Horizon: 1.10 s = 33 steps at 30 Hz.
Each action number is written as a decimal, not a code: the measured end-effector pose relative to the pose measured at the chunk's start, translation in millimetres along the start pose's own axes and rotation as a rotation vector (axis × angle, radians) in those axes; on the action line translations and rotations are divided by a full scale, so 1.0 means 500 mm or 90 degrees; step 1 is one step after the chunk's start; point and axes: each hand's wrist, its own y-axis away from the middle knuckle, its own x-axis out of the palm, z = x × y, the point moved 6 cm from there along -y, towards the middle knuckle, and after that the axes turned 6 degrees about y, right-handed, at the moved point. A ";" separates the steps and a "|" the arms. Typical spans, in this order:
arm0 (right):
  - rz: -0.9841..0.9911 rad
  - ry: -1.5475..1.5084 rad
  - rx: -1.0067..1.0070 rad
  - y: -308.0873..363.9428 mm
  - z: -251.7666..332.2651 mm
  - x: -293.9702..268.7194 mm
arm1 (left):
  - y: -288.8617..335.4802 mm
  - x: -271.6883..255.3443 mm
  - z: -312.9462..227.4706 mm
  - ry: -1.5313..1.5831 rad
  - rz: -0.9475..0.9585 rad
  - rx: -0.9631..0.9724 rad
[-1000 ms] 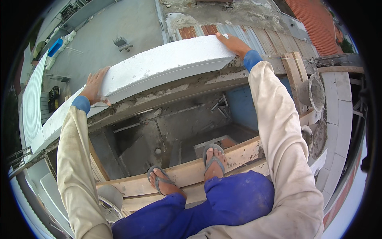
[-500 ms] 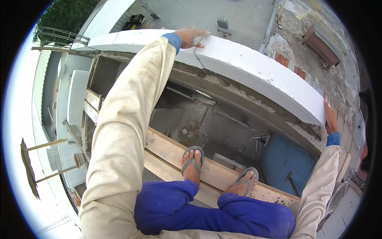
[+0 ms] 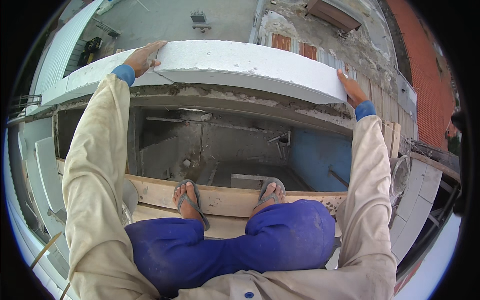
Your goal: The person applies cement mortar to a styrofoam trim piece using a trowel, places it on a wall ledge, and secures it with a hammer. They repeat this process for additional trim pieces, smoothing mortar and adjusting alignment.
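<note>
A long white block [image 3: 240,57], which looks like lightweight concrete, lies on top of the wall in front of me. My left hand [image 3: 145,56] rests over the joint at its left end, fingers stretched flat across the top and thumb apart. Beyond that joint, another white block [image 3: 102,70] continues the row to the left. At the opposite end, my right hand [image 3: 353,89] presses against the block's end face with straightened fingers. Part of that hand is hidden behind the block's corner. Rough mortar [image 3: 240,99] shows along the ledge under the block.
My sandalled feet stand on wooden planks [image 3: 155,191] over a deep room with rubble on its floor [image 3: 200,142]. A blue panel [image 3: 317,155] is down on the right. Beyond the wall lie a lower concrete yard [image 3: 165,22], rusty roofing sheets [image 3: 295,46] and a brown metal box [image 3: 334,14].
My view has turned to the right, so the block now lies more level across it. Both hands keep their places on the block, at the joint and the right end.
</note>
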 end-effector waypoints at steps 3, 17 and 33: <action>0.008 -0.030 0.023 0.005 0.010 0.016 | -0.003 0.003 0.005 0.021 0.017 -0.011; -0.342 0.631 -0.380 0.048 0.148 0.019 | -0.012 0.031 -0.007 -0.021 0.023 -0.096; -0.109 0.832 -0.304 0.066 0.240 0.174 | 1.033 0.167 0.696 0.246 -0.295 -0.767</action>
